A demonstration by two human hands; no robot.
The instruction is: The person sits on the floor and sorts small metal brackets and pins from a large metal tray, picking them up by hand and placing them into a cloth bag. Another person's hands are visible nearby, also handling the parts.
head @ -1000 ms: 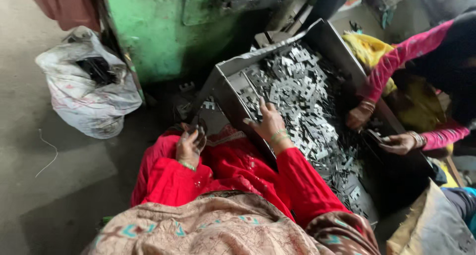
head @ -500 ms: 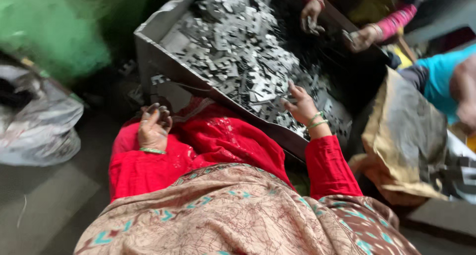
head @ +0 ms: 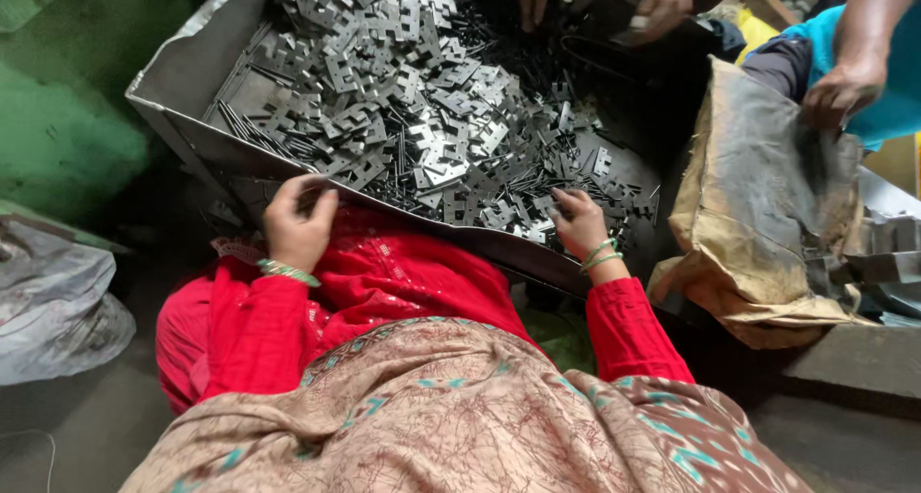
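Presently we are observing the right hand (head: 578, 223) pinching small grey stamped metal plates (head: 422, 119) heaped in the dented sheet-metal tray (head: 177, 81); the left hand (head: 295, 224) is curling closed at the tray's near rim, contents unclear. Sharp stamped edges are risking cuts to bare fingers, and loose plates could be spilling over that low rim.

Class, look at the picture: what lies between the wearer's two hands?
In the head view, between left hand and right hand lie the tray's near rim and red cloth.
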